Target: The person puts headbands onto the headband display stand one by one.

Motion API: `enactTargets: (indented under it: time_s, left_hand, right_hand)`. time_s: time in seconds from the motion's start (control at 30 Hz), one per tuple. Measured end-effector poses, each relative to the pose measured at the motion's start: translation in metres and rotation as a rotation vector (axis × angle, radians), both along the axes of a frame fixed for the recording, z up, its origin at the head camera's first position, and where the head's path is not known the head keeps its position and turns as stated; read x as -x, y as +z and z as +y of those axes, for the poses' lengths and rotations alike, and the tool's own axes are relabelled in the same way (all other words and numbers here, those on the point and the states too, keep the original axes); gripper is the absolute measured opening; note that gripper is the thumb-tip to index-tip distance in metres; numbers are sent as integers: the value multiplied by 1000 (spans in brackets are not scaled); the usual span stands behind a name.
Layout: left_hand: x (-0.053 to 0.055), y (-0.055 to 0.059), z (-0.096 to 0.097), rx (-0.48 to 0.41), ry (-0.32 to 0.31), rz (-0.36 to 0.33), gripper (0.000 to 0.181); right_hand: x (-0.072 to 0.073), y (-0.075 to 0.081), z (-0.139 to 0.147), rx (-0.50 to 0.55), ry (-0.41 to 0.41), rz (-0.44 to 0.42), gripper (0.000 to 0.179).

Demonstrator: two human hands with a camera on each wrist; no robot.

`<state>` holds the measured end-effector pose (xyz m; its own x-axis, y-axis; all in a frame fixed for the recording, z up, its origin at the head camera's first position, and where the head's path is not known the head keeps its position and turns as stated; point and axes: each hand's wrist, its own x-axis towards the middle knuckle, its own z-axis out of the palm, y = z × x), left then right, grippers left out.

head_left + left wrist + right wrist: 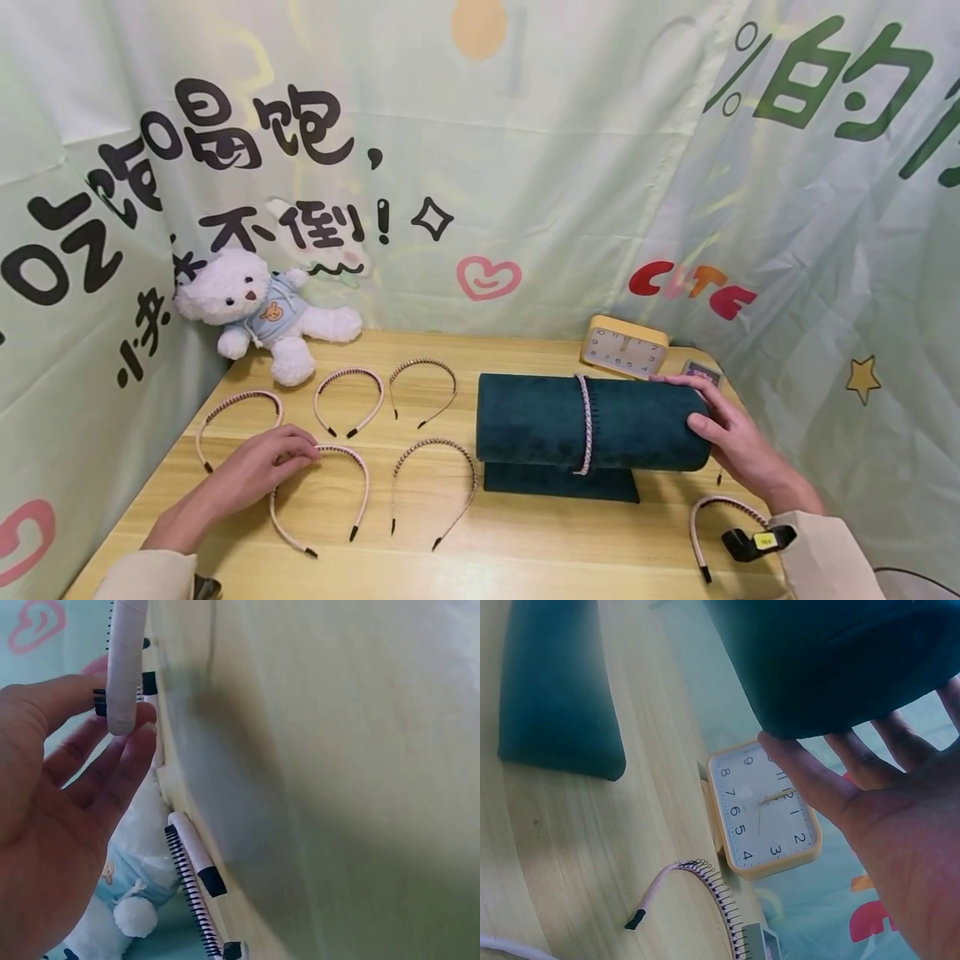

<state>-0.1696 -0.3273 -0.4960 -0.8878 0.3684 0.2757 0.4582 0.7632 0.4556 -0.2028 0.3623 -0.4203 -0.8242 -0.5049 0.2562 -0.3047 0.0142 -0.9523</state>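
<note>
My left hand (258, 468) pinches a pale pink headband (367, 485) near its top, its black-tipped ends toward me. In the left wrist view, thumb and fingers meet around the padded band, with dark comb teeth along its inner side. The dark green velvet display stand (525, 417) has a horizontal roll over a flat base. Around the roll's middle sits a braided pinkish headband (587, 425). At the roll's right end, my right hand (738, 446) holds on, thumb at the near edge and fingers over the top, fingertips partly hidden behind it in the right wrist view.
Other headbands lie on the table, among them a pink one (350, 372), a thin beaded one (435, 441) and one near my right forearm (695, 533). A white teddy bear (288, 321) sits back left. A yellow clock (625, 346) stands behind the roll.
</note>
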Motion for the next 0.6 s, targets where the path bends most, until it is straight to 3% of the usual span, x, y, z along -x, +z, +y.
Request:
enactTargets:
  time_s: [0.2, 0.43, 0.6]
  left_hand:
    - [1, 4, -3, 16, -23, 0, 26]
    - [1, 13, -7, 40, 17, -136, 20]
    - [0, 16, -10, 27, 26, -159, 16]
  right_hand:
    - [-2, 0, 0, -8, -3, -2, 49]
    - [-2, -1, 1, -29, -33, -25, 50]
    - [-1, -1, 0, -24, -29, -12, 49]
